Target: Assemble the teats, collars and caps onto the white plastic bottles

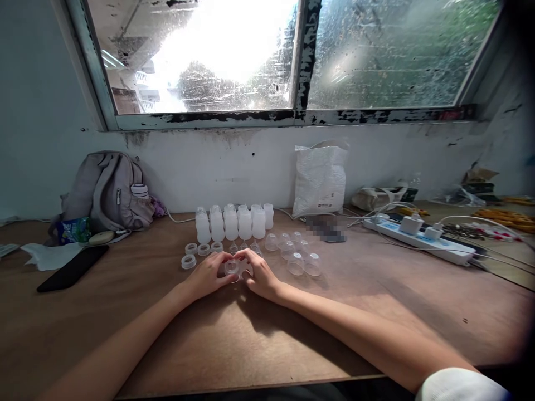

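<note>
A white sleeve [460, 385] is nearest. The left hand [207, 274] curls its fingers round a clear ring [231, 268]; the right hand's [262, 277] grip I can't tell. Behind, some bottles [231, 224] look capped; loose rings [188, 265] and cups [296, 266] wait.

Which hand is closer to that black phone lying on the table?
Left. The left hand is some way to the right of the black phone; the right hand is farther right, just beyond the left hand.
</note>
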Demonstrator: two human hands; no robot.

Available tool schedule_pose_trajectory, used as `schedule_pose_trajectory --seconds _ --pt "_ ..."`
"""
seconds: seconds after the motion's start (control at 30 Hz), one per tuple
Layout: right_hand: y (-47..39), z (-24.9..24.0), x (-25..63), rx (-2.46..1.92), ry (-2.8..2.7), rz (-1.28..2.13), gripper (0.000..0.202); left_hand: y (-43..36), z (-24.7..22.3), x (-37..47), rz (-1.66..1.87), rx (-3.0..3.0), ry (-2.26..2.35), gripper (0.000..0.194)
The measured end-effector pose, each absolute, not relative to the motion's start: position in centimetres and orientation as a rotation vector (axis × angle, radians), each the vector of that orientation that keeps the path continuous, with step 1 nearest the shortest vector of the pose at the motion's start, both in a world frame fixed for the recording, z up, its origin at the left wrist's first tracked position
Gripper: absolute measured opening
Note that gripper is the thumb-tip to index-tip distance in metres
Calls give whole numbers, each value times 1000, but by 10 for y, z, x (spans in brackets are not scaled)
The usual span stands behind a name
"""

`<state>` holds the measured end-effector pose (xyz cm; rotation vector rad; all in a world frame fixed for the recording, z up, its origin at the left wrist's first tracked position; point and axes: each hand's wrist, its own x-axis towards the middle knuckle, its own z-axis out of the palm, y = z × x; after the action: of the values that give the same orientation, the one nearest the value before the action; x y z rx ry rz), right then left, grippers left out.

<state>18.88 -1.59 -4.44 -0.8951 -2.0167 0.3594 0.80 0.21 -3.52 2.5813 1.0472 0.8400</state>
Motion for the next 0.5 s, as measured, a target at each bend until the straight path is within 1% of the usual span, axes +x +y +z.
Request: schedule_pose_trajectory --seconds 0.23,0.4,0.5 --pt "-10 -50 186 -895 -2094 294 26 6 -47 12 745 2663 1093 32" --pt "-7 -54 185 -914 -2097 366 6 7 -48 12 730 2692 1104 32" --pt "-6 -52 186 -927 -2042 431 4 4 -45 13 748 2686 1101 32"
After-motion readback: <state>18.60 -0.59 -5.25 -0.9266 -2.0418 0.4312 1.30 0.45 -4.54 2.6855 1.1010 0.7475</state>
